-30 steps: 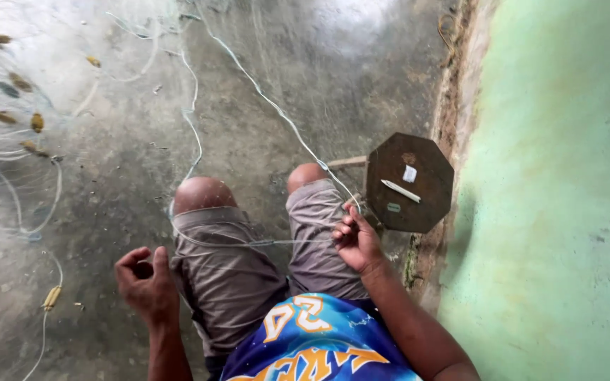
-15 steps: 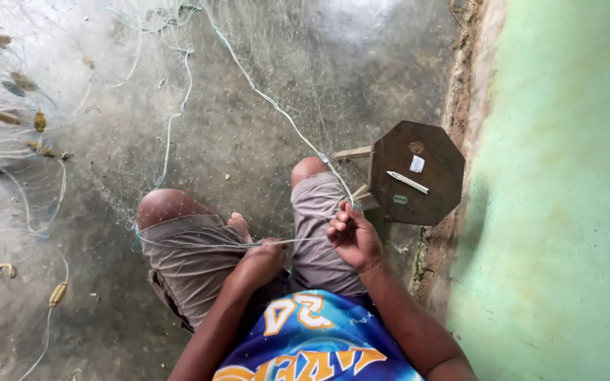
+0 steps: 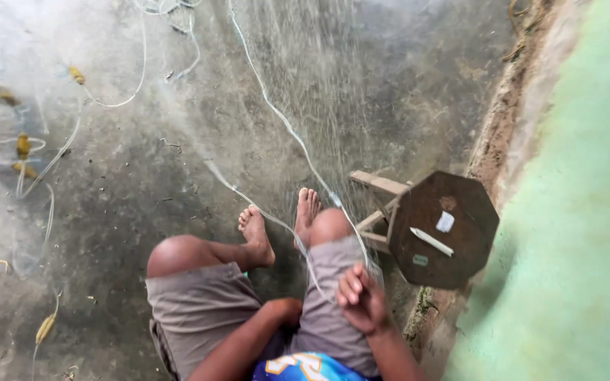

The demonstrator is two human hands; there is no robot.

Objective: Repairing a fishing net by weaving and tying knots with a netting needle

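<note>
A grey concrete floor (image 3: 142, 176) fills the frame, a green wall (image 3: 587, 212) at right. The fine net (image 3: 319, 92) drapes from top centre to the lap: light, limp, snag-prone, best gripped along its cord (image 3: 277, 120). Right hand (image 3: 363, 300) pinches it, fingers curled; left hand (image 3: 282, 310) looks closed beside the thigh, its hold unclear.

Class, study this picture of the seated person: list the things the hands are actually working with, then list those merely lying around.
In hand:
- right hand, gripping the white cord
- left hand, low between the knees; its grip is hidden
- fine fishing net, draped over the knee

Lying about:
- octagonal wooden stool
- white stick on the stool
- yellow floats on the floor
- green wall
</note>
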